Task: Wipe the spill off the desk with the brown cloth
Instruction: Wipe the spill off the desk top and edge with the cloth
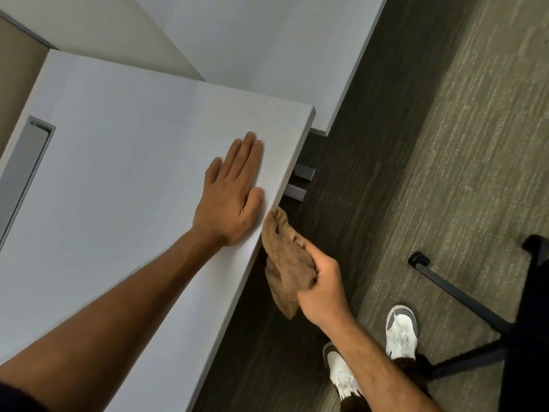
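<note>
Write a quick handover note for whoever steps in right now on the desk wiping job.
Left hand: open, flat on the desk near its front edge.
Right hand: gripping the bunched brown cloth, held off the desk beside and below the front edge.
Done: no spill shows on the visible desktop, so it may be wiped already; glare could hide a thin film.
Left: check the surface and edge, wipe again if damp.

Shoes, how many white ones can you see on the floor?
2. One white shoe stands on the carpet beside the black chair base. The other white shoe is lower, partly hidden behind the right forearm.
</note>
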`<state>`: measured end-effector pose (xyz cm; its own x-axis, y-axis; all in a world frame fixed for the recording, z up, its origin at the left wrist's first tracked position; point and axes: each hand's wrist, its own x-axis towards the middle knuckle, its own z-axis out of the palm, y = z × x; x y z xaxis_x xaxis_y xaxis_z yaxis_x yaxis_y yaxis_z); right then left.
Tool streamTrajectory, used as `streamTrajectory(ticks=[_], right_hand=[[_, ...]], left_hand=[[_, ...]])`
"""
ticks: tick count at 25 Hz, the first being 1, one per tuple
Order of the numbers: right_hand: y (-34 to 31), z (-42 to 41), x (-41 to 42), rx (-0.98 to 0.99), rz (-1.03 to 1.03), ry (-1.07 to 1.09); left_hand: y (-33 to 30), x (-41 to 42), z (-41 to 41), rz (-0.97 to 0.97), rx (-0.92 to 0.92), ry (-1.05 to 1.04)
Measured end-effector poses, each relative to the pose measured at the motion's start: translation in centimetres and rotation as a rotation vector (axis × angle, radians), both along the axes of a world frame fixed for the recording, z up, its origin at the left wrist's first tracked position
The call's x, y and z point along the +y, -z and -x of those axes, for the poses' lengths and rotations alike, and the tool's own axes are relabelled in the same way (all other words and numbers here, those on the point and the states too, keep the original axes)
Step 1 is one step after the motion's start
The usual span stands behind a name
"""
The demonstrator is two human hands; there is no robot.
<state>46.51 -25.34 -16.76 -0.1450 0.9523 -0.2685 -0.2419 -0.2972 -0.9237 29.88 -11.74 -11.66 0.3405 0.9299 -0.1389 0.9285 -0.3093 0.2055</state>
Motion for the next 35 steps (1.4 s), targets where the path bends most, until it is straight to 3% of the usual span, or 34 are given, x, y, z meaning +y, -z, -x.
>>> streamTrajectory(ticks=[5,15,21,23,26,27,31,35], right_hand=[[-0.9,-2.0,6.2,0.183,0.13,0.489],[-3.0,1.8,4.5,-0.068,-0.047,0.289],[-2.7,1.1,0.9,-0.02,-0.049,0.114],[-2.6,-0.2,1.3,0.02,0.042,0.173],[-2.5,-1.3,4.8,0.19,0.227,0.528],[-2.6,-1.2,6.4,0.216,0.252,0.553],[-3.3,0.7,9.7,0.139,0.237,0.384],[-2.5,0.2,7.4,0.052,0.142,0.266]], left_hand=[[0.4,0.1,0.7,-0.016,-0.006,0.015],[0.3,0.1,0.1,-0.011,-0.014,-0.008],[0.1,-0.1,0.2,-0.001,-0.037,0.004],[0.2,-0.1,0.2,-0.014,-0.023,0.0],[0.3,-0.1,0.4,-0.018,-0.002,-0.001],[0.3,-0.1,0.5,-0.014,-0.002,-0.001],[0.3,0.1,0.5,-0.008,-0.002,0.005],[0.5,0.0,0.6,-0.015,-0.003,0.003]])
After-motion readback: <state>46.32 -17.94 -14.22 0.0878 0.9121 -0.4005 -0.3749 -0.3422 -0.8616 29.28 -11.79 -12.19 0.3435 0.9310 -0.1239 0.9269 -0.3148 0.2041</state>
